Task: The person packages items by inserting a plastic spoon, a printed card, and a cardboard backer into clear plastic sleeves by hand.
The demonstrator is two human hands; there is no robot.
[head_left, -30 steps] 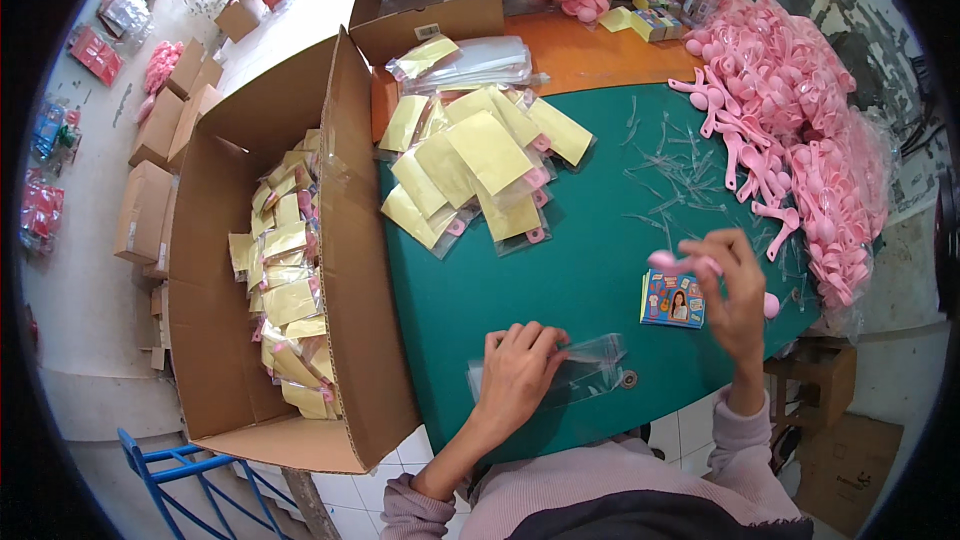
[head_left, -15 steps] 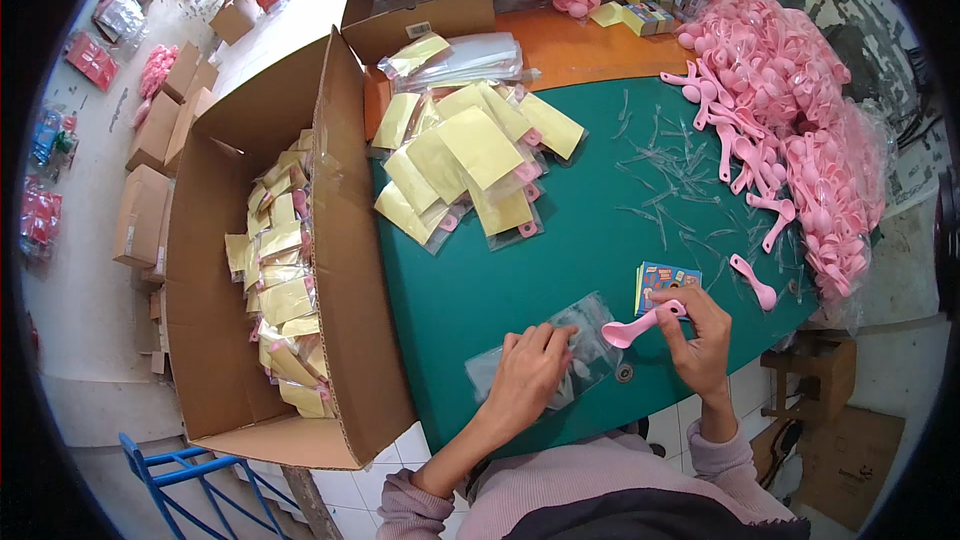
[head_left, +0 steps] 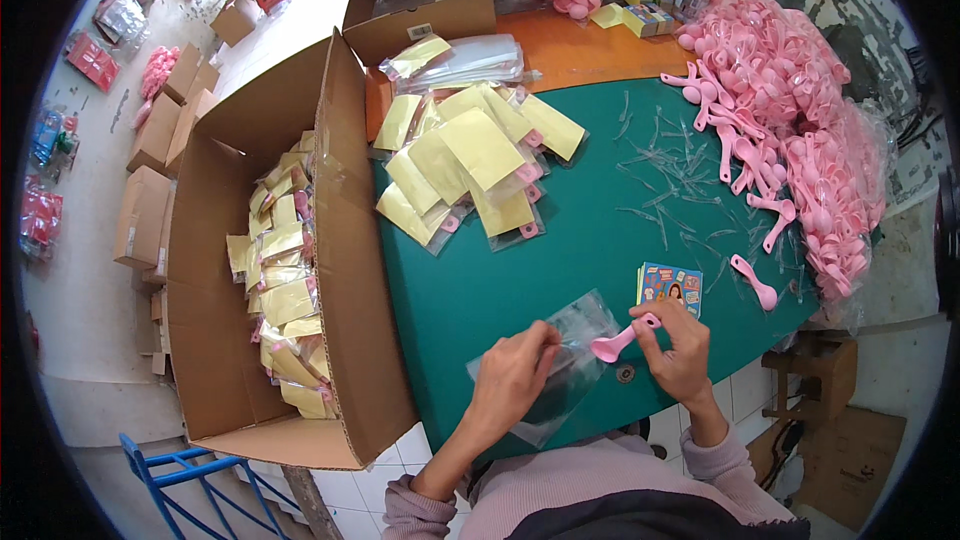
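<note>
Near the table's front edge, my left hand (head_left: pixel 515 378) is closed, with thumb and finger pinching a clear plastic bag (head_left: pixel 556 402). My right hand (head_left: pixel 682 352) grips a pink plastic spoon (head_left: pixel 617 343) by its handle end. The spoon's bowl points left, close by the bag's right side; whether it touches the bag I cannot tell. Just beyond my right hand lies a small stack of colourful printed cards (head_left: pixel 672 283), partly covered by the fingers. Another pink spoon (head_left: pixel 755 283) rests on the green table top (head_left: pixel 470 285) to the right.
At the right is a large heap of pink spoons (head_left: pixel 765 70). Thin plastic strips (head_left: pixel 665 175) are scattered before it. Filled packets with yellow cards (head_left: pixel 480 147) are piled at far left. A cardboard box (head_left: pixel 365 310) of similar packets stands left; a blue metal frame (head_left: pixel 190 460) is below.
The spoon in my right hand has moved down and left, toward the bag. My left hand has shifted left and now pinches the bag, which looks spread wider.
</note>
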